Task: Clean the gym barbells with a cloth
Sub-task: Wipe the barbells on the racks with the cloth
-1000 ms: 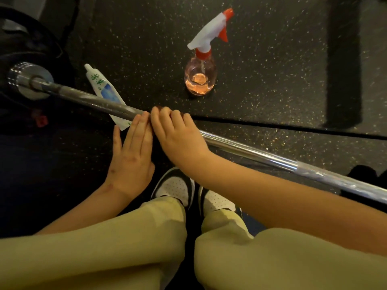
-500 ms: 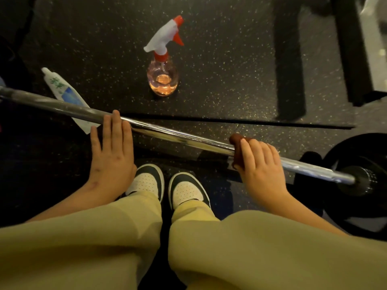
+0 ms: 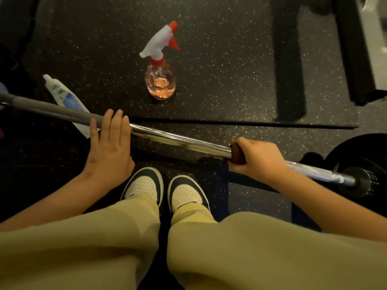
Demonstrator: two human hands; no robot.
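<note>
A chrome barbell lies across the black rubber floor from the left edge to a black weight plate at the right. My left hand rests flat on the bar with straight fingers, near its dull knurled part. My right hand grips a dark red-brown cloth wrapped around the bar, close to the right end. Only the cloth's left edge shows past my fingers.
A clear spray bottle with a white and red trigger and orange liquid stands beyond the bar. A white and blue tube lies on the floor under the bar at left. My two shoes sit just below the bar. Dark equipment frames stand at the right.
My right hand has slid the cloth along the bar from beside my left hand to near the right end. My left hand has stayed flat on the bar. The view has shifted right.
</note>
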